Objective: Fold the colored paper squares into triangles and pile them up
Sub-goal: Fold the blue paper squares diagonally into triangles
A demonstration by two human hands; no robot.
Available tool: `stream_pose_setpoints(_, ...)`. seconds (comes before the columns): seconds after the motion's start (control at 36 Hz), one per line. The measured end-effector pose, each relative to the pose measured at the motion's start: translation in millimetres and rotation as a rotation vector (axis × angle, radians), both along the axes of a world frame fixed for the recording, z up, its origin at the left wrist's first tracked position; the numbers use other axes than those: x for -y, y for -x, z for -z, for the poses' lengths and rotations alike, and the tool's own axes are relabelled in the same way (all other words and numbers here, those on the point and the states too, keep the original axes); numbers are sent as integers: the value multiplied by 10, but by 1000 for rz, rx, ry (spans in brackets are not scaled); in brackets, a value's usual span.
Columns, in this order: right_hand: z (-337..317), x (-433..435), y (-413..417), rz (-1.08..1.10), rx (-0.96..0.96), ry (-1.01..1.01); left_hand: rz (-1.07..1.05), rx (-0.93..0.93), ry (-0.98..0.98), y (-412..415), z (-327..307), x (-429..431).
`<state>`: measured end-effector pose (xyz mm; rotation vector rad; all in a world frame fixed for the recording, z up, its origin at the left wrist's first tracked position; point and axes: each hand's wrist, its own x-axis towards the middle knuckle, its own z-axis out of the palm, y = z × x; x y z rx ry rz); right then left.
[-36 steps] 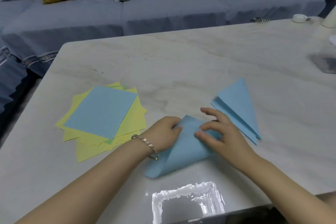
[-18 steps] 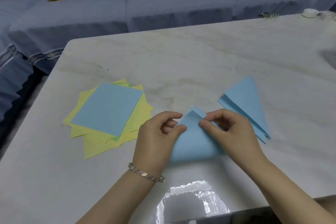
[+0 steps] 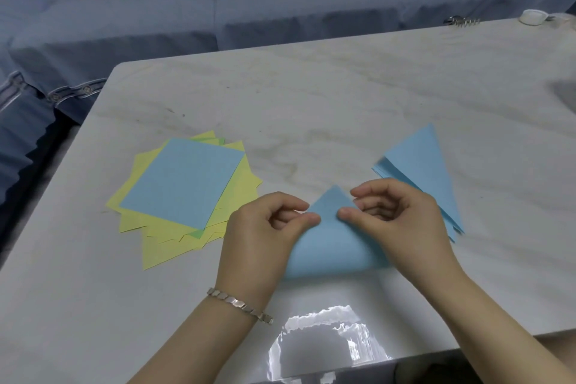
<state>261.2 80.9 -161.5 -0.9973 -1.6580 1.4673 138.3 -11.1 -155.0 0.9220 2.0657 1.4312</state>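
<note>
Blue paper, one sheet (image 3: 333,246) doubled over into a triangle, lies on the pale, marble-patterned table (image 3: 311,97) directly in front of the person. Its tip points away, and its long near edge looks rounded, not yet pressed flat.

The head camera is the only view. In it, the left hand (image 3: 265,237) pinches the left slope just below the tip between thumb and curled forefinger. The right hand (image 3: 402,221) pinches the right slope the same way, thumb on top and the other fingers curled above. Neither hand is free.

What could go wrong, as I judge it:

- **Skewed crease:** the fold is loose. If either pinch slips as a hand goes down to flatten the near edge, the two layers may creep apart and set into a lopsided triangle.
- **Sliding sheet:** the glossy tabletop probably offers little friction, so a sideways press could push the whole sheet along.
- **Disturbed pile:** the pile of folded blue triangles (image 3: 420,162) lies just beside the right hand, partly hidden behind it. I cannot tell whether they touch, but a wide sweep of that wrist could scatter the pile.
- **Dragged squares:** the stack of unfolded squares (image 3: 184,184) lies to the left, blue on top of yellow with a sliver of green, loosely fanned. The left forearm, wearing a bracelet (image 3: 240,304), passes near its corner and could drag sheets out of place.
</note>
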Motion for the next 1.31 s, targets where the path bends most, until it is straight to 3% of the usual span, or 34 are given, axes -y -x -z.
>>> stream_pose_setpoints(0.75,74,62,-59,-17,62,-112,122,-117,-27,-68,14,-46)
stream_pose_setpoints(1.31,-19,47,-47,-8,-6,-1,38,23,-29,-103,-16,-76)
